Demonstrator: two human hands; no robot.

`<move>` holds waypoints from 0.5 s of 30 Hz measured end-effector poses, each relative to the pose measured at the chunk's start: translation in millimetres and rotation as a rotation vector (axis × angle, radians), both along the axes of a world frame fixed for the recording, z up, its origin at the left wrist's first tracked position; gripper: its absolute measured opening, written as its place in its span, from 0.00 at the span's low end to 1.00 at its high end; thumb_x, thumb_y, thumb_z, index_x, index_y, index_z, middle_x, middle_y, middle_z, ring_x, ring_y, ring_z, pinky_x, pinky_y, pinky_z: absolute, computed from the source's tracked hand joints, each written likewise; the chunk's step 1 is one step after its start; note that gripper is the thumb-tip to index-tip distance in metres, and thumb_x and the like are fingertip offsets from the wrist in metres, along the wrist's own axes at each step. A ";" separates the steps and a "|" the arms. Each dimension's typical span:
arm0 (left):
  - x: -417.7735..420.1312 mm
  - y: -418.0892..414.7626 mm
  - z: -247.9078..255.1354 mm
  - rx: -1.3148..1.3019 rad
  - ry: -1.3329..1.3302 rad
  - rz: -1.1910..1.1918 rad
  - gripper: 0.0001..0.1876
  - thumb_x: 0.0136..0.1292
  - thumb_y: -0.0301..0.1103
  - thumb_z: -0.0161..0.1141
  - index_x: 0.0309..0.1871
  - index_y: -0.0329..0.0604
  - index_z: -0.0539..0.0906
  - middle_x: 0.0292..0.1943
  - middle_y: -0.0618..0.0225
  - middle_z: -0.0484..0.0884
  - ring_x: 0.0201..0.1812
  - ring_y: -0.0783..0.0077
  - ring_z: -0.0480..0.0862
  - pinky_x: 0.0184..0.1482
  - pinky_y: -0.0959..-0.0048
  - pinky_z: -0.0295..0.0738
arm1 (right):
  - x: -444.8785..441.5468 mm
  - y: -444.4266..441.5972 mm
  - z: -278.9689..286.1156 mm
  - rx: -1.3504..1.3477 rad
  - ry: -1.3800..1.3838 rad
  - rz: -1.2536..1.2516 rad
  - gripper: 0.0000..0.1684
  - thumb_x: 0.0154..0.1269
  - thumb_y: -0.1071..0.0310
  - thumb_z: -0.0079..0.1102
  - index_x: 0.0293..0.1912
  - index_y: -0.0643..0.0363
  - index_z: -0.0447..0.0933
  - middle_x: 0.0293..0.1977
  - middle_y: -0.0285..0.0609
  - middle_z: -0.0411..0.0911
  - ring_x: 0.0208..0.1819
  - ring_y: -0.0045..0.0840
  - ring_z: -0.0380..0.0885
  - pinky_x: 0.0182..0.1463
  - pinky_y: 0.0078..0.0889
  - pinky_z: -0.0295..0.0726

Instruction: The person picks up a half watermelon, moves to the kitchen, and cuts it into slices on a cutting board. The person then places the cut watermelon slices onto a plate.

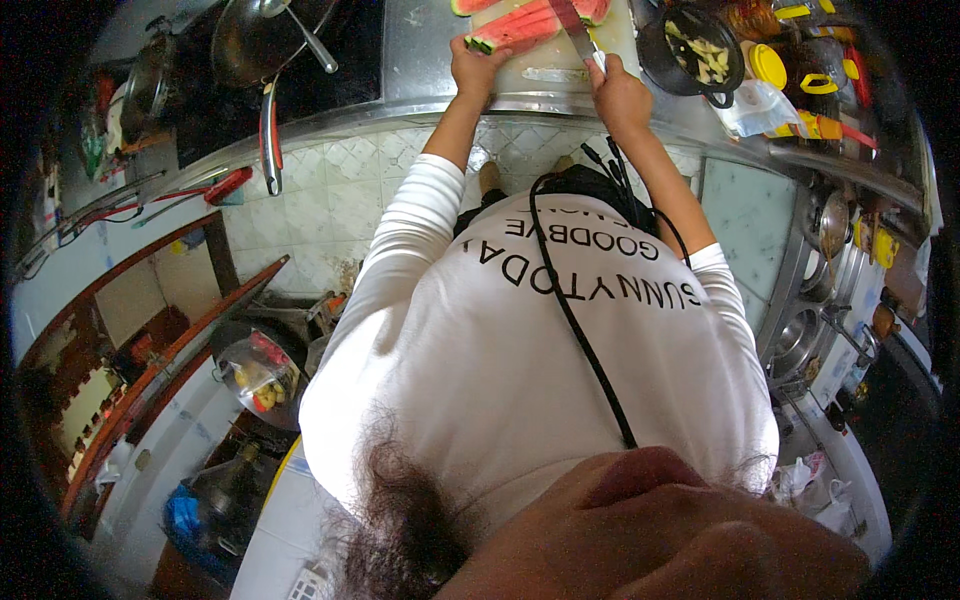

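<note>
At the top of the view, my left hand [477, 69] grips the near-left end of long red watermelon wedges [517, 28] with green rind tips. My right hand [624, 96] is closed around the white handle of a kitchen knife [573, 22]. Its broad blade slants up and left, beside the right end of the wedges. Under the fruit lies a pale cutting board [551, 61] with wet patches on it. Another watermelon slice [471, 6] and more red flesh beyond the blade are partly cut off by the picture's top edge.
Right of the board stands a black pot [694, 52] with pale cut pieces inside, close to my right hand. Jars and bottles with yellow lids [768, 66] crowd beyond it. On the left are a wok [251, 37], a metal ladle [315, 49] and a red-and-black handle [271, 139] jutting past the counter edge.
</note>
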State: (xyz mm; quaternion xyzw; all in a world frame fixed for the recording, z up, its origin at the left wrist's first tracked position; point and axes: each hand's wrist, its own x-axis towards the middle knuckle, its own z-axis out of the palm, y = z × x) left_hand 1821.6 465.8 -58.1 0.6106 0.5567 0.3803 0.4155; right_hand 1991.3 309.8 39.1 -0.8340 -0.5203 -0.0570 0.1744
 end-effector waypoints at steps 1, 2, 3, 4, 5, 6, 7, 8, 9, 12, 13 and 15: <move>3.7 -3.2 0.9 0.012 0.010 0.021 0.41 0.32 0.45 0.81 0.49 0.38 0.69 0.39 0.63 0.80 0.39 0.67 0.80 0.42 0.70 0.76 | 0.5 -0.4 -0.5 0.010 -0.001 0.003 0.21 0.66 0.46 0.50 0.36 0.56 0.70 0.17 0.50 0.77 0.20 0.44 0.79 0.22 0.46 0.76; 6.5 -6.0 2.5 0.024 0.019 0.041 0.41 0.32 0.44 0.81 0.48 0.38 0.69 0.39 0.63 0.80 0.39 0.67 0.79 0.42 0.70 0.76 | 0.8 -1.1 -1.2 0.020 -0.002 0.007 0.21 0.66 0.45 0.51 0.36 0.55 0.71 0.17 0.51 0.77 0.19 0.45 0.78 0.21 0.46 0.75; 6.8 -6.2 5.0 0.003 0.018 0.036 0.40 0.33 0.43 0.81 0.48 0.38 0.69 0.39 0.63 0.80 0.39 0.67 0.80 0.42 0.70 0.76 | -2.1 -0.5 2.1 0.032 0.000 0.009 0.21 0.65 0.45 0.51 0.37 0.54 0.71 0.16 0.51 0.77 0.19 0.45 0.78 0.20 0.46 0.75; 7.1 -6.1 8.3 -0.018 0.017 0.031 0.40 0.33 0.42 0.81 0.48 0.38 0.69 0.39 0.62 0.80 0.39 0.66 0.80 0.42 0.69 0.76 | -5.2 0.0 6.1 0.000 -0.001 0.023 0.21 0.66 0.45 0.51 0.36 0.55 0.71 0.17 0.50 0.77 0.19 0.44 0.78 0.20 0.46 0.75; 7.2 -5.8 11.3 -0.038 0.016 0.026 0.39 0.34 0.42 0.81 0.48 0.38 0.69 0.39 0.62 0.80 0.39 0.66 0.80 0.42 0.69 0.76 | -8.8 0.5 11.0 -0.032 -0.003 0.037 0.21 0.66 0.45 0.50 0.36 0.56 0.70 0.17 0.49 0.77 0.19 0.43 0.79 0.21 0.45 0.76; 8.1 -5.1 15.4 -0.010 0.009 0.014 0.38 0.34 0.41 0.80 0.48 0.38 0.69 0.39 0.62 0.80 0.39 0.66 0.80 0.42 0.68 0.76 | -11.6 0.5 16.7 -0.061 -0.003 0.044 0.22 0.66 0.46 0.50 0.36 0.56 0.70 0.17 0.48 0.77 0.19 0.41 0.79 0.21 0.44 0.76; 9.0 -4.3 19.5 0.018 0.001 0.002 0.38 0.35 0.40 0.80 0.48 0.38 0.69 0.40 0.62 0.80 0.39 0.65 0.80 0.42 0.68 0.76 | -11.6 1.5 15.3 -0.031 -0.019 0.069 0.21 0.66 0.46 0.50 0.36 0.56 0.70 0.16 0.48 0.77 0.18 0.40 0.79 0.20 0.43 0.76; 10.6 -2.9 22.9 0.046 -0.007 -0.011 0.37 0.35 0.39 0.80 0.48 0.38 0.69 0.40 0.62 0.80 0.39 0.65 0.80 0.43 0.68 0.76 | -11.0 3.7 11.9 0.000 -0.035 0.092 0.21 0.66 0.47 0.50 0.36 0.56 0.70 0.16 0.47 0.77 0.18 0.40 0.79 0.19 0.42 0.75; 10.4 -1.7 23.1 0.060 -0.004 -0.011 0.37 0.35 0.38 0.80 0.48 0.38 0.69 0.40 0.61 0.80 0.40 0.65 0.79 0.43 0.68 0.76 | -11.4 6.0 8.9 0.033 -0.047 0.116 0.20 0.66 0.47 0.51 0.36 0.56 0.70 0.15 0.46 0.77 0.17 0.39 0.78 0.18 0.41 0.75; 12.0 -1.8 25.1 0.079 -0.009 -0.013 0.37 0.35 0.37 0.80 0.48 0.37 0.70 0.41 0.60 0.79 0.40 0.65 0.79 0.43 0.68 0.75 | -9.7 8.7 3.4 0.111 -0.082 0.183 0.19 0.66 0.48 0.51 0.36 0.56 0.69 0.14 0.43 0.76 0.15 0.36 0.77 0.16 0.38 0.74; 13.7 -5.3 31.2 0.070 -0.020 -0.013 0.37 0.35 0.37 0.80 0.48 0.37 0.70 0.41 0.60 0.79 0.40 0.65 0.79 0.43 0.68 0.75 | -7.8 9.6 1.7 0.119 -0.097 0.187 0.19 0.66 0.48 0.51 0.36 0.56 0.68 0.13 0.43 0.75 0.14 0.36 0.77 0.16 0.37 0.74; 16.4 -7.9 39.2 0.063 -0.003 -0.014 0.37 0.35 0.36 0.80 0.48 0.37 0.70 0.41 0.60 0.79 0.40 0.64 0.78 0.43 0.68 0.75 | -4.6 11.5 1.1 0.134 -0.125 0.198 0.19 0.67 0.49 0.51 0.36 0.56 0.68 0.13 0.42 0.75 0.14 0.35 0.77 0.15 0.36 0.74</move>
